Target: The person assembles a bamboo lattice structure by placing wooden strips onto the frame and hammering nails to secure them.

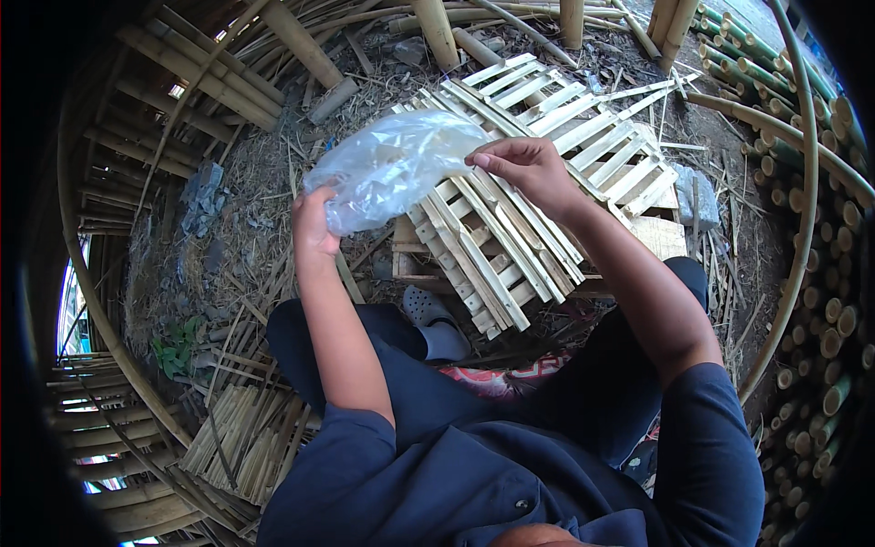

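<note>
A clear plastic bag [392,164], crinkled and puffed out, is stretched between my two hands. At its lower left end my left hand [315,219] grips the gathered plastic, its fingers partly behind the bag. On the other side my right hand [529,173] pinches the bag's edge between thumb and fingertips. Pale shapes show through the film, but I cannot make out whether they are inside or behind it. Below and beyond the bag lie split bamboo frames [602,137], slats joined in a ladder-like lattice, partly hidden by the bag and my right forearm.
Cut bamboo poles [820,337] are stacked at the right. Split bamboo strips [246,438] lie in a pile at the lower left. A grey block [697,196] sits right of the frames. Bamboo posts [435,32] rise at the back, and scraps litter the ground.
</note>
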